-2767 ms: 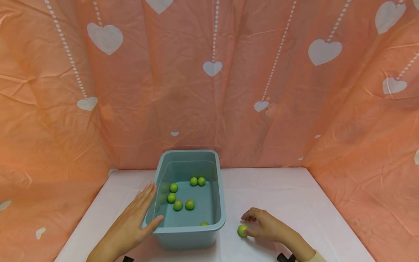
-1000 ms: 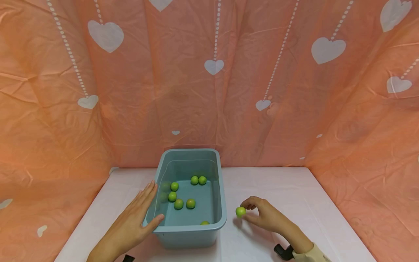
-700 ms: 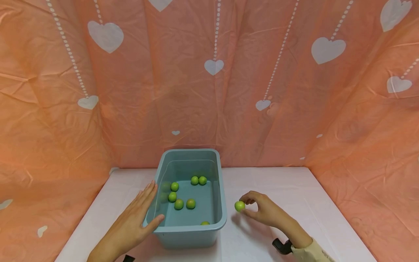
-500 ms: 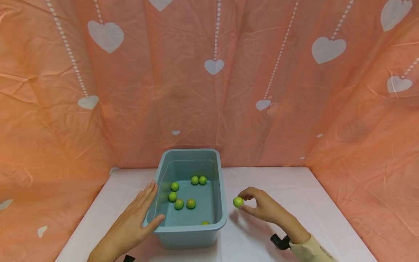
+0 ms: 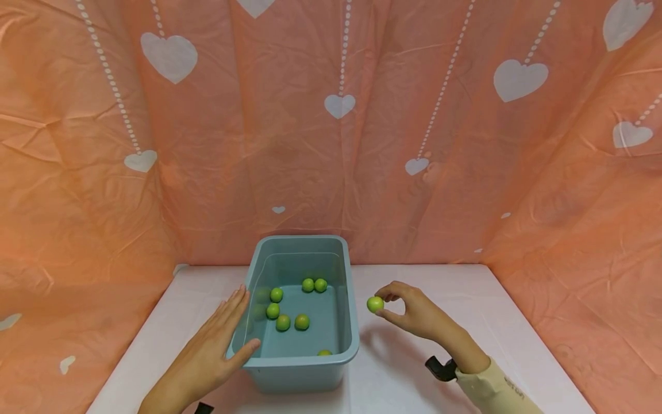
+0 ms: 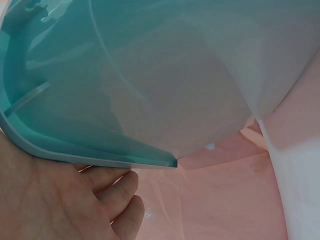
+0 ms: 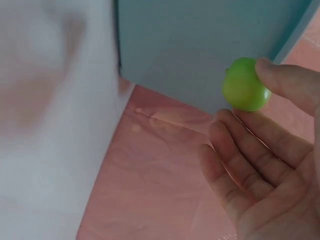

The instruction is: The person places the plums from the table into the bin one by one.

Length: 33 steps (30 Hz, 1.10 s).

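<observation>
A small round green fruit (image 7: 246, 85), glossy with a short stem nub, is pinched between the thumb and fingertips of my right hand (image 5: 416, 313). It hangs above the table, just right of the blue-grey plastic bin (image 5: 300, 361). In the right wrist view the other fingers lie loosely bent below the fruit. My left hand (image 5: 214, 339) rests on the bin's left rim with straight fingers, thumb over the near corner. The left wrist view shows its palm (image 6: 45, 200) under the rim. Several like green fruits (image 5: 283, 322) lie on the bin floor, one partly hidden by the near wall.
The bin stands on a white-covered table (image 5: 424, 287), its far end near the back curtain. Orange-pink curtains (image 5: 289, 144) with white hearts enclose the back and both sides. A black wrist mount (image 5: 441, 368) sits under the right forearm.
My right hand has picked the fruit up from the table, raised it and moved it forward, slightly toward the bin. My left hand and the fruits in the bin have stayed put.
</observation>
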Available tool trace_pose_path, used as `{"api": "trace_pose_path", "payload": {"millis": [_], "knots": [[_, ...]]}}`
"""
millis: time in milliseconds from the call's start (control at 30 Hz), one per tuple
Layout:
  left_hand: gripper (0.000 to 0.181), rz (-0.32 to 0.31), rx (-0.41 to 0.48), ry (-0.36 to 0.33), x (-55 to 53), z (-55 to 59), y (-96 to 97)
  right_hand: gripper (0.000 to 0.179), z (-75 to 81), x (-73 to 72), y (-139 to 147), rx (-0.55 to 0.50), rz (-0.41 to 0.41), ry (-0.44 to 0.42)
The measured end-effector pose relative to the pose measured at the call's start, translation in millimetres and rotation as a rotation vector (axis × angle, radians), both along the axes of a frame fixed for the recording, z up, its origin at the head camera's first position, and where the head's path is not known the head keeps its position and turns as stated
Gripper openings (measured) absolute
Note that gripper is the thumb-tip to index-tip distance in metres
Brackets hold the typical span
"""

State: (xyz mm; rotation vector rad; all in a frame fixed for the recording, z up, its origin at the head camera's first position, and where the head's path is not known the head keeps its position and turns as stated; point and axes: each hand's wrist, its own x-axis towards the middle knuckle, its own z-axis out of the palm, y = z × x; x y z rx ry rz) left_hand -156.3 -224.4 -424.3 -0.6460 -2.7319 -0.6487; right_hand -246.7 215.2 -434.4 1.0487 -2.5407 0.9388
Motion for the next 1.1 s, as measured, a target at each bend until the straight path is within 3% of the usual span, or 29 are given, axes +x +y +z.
{"api": "trace_pose_path", "payload": {"millis": [533, 1100], "knots": [[0.090, 0.001, -0.003, -0.004, -0.5, 0.6, 0.3, 0.027, 27.4, -8.6, -6, -0.017, 0.000, 0.070], [0.090, 0.007, -0.004, -0.024, -0.1, 1.8, 0.8, 0.031, 55.8, -10.1, -27, 0.010, 0.003, 0.044]]}}
